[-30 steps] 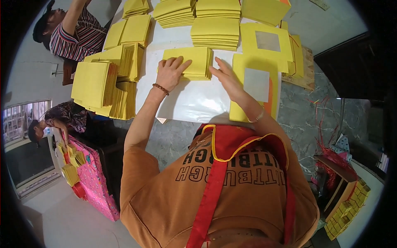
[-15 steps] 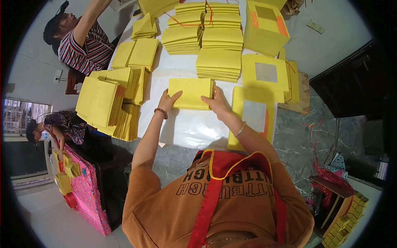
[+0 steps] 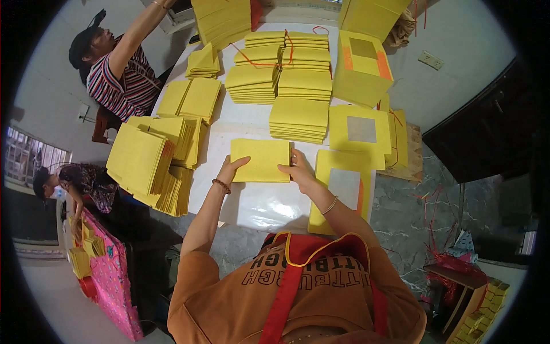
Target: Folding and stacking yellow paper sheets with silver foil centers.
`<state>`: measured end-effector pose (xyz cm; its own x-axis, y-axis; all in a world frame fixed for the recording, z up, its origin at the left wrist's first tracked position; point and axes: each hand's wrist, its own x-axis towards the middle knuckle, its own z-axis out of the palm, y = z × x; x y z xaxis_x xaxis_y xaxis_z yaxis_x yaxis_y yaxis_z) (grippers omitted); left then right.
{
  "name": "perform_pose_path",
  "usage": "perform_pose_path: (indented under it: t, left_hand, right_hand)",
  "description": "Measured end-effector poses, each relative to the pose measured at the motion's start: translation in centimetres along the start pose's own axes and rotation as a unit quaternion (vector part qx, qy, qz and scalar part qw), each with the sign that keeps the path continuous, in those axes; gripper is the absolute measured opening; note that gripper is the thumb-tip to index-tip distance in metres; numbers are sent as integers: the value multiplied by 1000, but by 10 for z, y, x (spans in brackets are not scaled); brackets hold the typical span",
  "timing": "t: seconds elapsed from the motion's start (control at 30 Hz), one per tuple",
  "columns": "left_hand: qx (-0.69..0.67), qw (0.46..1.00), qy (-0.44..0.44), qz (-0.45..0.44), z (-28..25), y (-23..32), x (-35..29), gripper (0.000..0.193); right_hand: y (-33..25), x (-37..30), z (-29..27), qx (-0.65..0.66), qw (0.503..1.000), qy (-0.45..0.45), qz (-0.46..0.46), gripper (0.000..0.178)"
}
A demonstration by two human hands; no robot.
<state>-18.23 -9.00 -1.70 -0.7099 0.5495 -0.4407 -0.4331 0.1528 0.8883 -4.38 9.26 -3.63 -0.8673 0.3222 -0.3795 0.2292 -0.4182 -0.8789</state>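
Note:
A stack of folded yellow paper pieces (image 3: 260,161) is held flat at the near middle of the white-covered table (image 3: 255,212). Its left edge is gripped by my left hand (image 3: 231,171), with the thumb on top. From the other side my right hand (image 3: 299,171) closes on the right edge, thumb also over the top sheet. The fingers under the stack are hidden. Just beyond it, to the right, lies another pile of folded yellow paper (image 3: 298,118). A flat yellow piece with a pale window (image 3: 345,186) lies beneath my right forearm.
Tied yellow bundles (image 3: 250,83) stand farther back. Loose piles (image 3: 140,156) crowd the left edge, and a tall yellow block (image 3: 362,69) rises at the right. One person (image 3: 123,80) reaches upward at far left; another bends over a pink-covered table (image 3: 112,275). Red strings (image 3: 438,229) hang at the right.
My view has shifted, so the table and everything on it sit lower in the picture. Both hands keep the same hold on the stack, which stays in place on the table.

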Motion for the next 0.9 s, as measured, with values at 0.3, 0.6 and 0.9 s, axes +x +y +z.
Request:
perform_pose_path:
  t: [0.3, 0.6, 0.9]
  left_hand:
    - [-46, 995, -37, 76, -6, -13, -13, 65]
    - [-62, 974, -37, 215, -15, -6, -28, 88]
    - [190, 952, -116, 211, -35, -10, -28, 112]
  right_hand:
    - [-24, -15, 5, -37, 997, -66, -29, 87]
    - [-20, -9, 6, 27, 995, -77, -48, 119]
    - [-6, -23, 11, -396, 891, 7, -222, 107]
